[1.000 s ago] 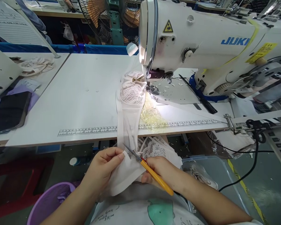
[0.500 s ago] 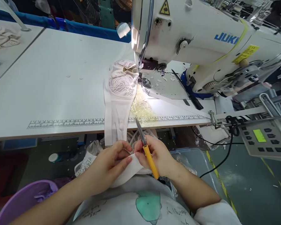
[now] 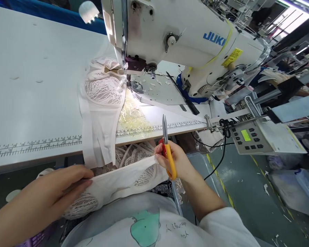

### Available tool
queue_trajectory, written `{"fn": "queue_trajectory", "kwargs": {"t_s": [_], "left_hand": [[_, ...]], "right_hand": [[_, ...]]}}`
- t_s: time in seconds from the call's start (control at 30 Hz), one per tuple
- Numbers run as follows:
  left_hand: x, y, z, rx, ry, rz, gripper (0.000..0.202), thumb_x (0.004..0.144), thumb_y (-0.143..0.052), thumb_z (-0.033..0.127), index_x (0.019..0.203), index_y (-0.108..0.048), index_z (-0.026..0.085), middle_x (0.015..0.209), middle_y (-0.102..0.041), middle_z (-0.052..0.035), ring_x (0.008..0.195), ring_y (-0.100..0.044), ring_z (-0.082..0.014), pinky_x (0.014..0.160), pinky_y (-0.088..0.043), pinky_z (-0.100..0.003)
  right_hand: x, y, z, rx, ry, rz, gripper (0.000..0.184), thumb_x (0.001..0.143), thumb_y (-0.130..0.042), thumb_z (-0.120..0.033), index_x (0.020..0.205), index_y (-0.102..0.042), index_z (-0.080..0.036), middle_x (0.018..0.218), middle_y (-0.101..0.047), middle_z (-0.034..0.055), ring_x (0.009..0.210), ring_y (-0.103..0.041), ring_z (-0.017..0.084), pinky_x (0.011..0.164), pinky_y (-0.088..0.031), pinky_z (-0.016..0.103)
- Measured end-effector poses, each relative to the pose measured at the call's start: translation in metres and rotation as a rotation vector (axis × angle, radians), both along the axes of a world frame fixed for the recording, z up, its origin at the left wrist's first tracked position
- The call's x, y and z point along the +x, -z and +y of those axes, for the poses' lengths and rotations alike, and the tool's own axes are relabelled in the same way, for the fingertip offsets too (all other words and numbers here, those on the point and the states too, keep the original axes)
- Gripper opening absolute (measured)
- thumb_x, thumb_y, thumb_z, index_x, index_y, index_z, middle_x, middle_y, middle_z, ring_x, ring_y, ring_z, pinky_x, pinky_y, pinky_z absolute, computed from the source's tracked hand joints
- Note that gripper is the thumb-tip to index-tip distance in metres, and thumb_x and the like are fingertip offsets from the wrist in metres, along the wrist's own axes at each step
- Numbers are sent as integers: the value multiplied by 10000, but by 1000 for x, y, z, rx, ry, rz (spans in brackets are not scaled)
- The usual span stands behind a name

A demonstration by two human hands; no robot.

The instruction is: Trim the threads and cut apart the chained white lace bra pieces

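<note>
Head view showed, at lower centre, a white bra (image 3: 115,183) with its edge pinched by the left hand (image 3: 61,189) and, farther right, by the right hand (image 3: 177,161), which also gripped scissors (image 3: 168,150), their blades seemingly best kept clear while the edge stayed evenly taut.

Workshop interior, lit overhead by tube lights (image 3: 308,8).
Greenish floor (image 3: 238,181) is marked with yellow tape (image 3: 220,181) and littered with pale scraps (image 3: 266,189); white tabletop (image 3: 41,106) is backed by blue material (image 3: 56,14) along its far edge.
</note>
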State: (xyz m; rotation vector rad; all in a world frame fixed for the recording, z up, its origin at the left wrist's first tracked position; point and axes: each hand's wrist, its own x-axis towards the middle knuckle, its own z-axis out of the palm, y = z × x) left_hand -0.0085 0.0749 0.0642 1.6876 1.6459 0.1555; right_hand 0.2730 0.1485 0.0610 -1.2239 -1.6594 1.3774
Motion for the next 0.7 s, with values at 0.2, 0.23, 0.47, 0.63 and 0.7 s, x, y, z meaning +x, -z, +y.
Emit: {"fn": "queue_trajectory", "kwargs": {"t_s": [0.2, 0.23, 0.47, 0.63, 0.7], "left_hand": [[30, -23, 10, 121, 197, 3, 294, 879, -333, 273, 810, -618, 247, 782, -633, 16, 720, -572, -171, 639, -385, -250], [37, -25, 11, 153, 253, 10, 289, 874, -337, 246, 814, -620, 243, 786, -636, 7, 722, -576, -181, 633, -382, -258], [65, -18, 14, 418, 481, 13, 244, 841, -364, 138, 772, -589, 201, 691, -587, -11, 563, -513, -172, 510, -280, -276], [41, -18, 6, 458, 506, 103, 261, 865, -397, 141, 885, -639, 237, 736, -609, 0, 629, -503, -175, 662, -318, -322], [29, -22, 1, 448, 472, 149, 302, 868, -382, 127, 985, -628, 258, 799, -625, 1, 681, -517, -180, 742, -316, -348]], "right_hand": [[11, -11, 0, 354, 24, -358, 84, 709, -565, -193, 760, -498, -192, 763, -578, 45, 617, -487, 146, 563, -409, 269], [8, -13, -3, 394, -12, -364, 100, 707, -579, -186, 770, -503, -193, 806, -591, 53, 617, -487, 140, 560, -408, 259], [-24, -13, -29, 216, -438, -280, 267, 649, -603, -139, 620, -348, -213, 604, -446, -42, 502, -363, 89, 436, -292, 193], [-21, -5, -29, 168, -399, -174, 265, 709, -585, -166, 645, -332, -212, 613, -400, -61, 504, -331, 72, 432, -283, 171], [-17, -3, -28, 165, -392, -157, 278, 719, -591, -188, 638, -326, -212, 607, -395, -62, 499, -323, 71, 426, -276, 171]]}}
